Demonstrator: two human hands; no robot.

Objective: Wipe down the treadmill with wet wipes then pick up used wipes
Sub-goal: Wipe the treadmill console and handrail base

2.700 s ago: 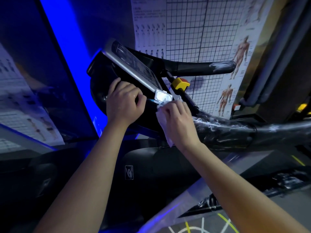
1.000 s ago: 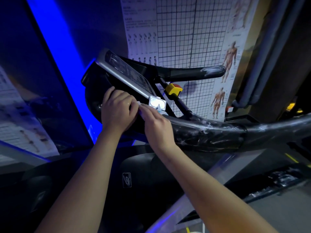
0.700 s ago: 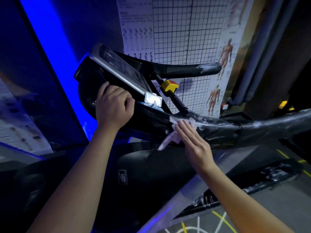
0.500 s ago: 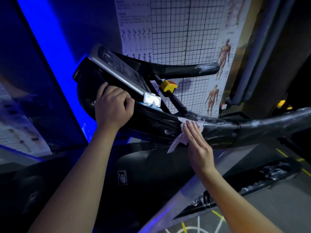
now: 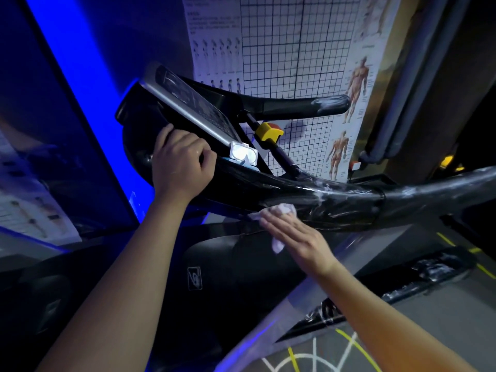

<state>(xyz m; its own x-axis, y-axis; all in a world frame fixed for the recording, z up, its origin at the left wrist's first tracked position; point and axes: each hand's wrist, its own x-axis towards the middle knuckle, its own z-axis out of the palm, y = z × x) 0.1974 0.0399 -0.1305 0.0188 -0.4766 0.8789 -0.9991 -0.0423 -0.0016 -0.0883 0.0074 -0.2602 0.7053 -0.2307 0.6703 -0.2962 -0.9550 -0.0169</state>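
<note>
While the left hand (image 5: pixel 182 162) gripped the lower edge of the console (image 5: pixel 193 103) on the treadmill (image 5: pixel 241 277) with curled fingers, the right hand (image 5: pixel 298 237) lay flat, fingers straight, pressing a white wipe (image 5: pixel 279 210) against the near side of the plastic-wrapped handrail (image 5: pixel 402 202). One end of the wipe hung below the rail's bottom edge. A pack of wipes (image 5: pixel 243 154) sat at the console's lower right corner, and the rail ran on toward the right with floor (image 5: pixel 442 318) showing beneath it.
</note>
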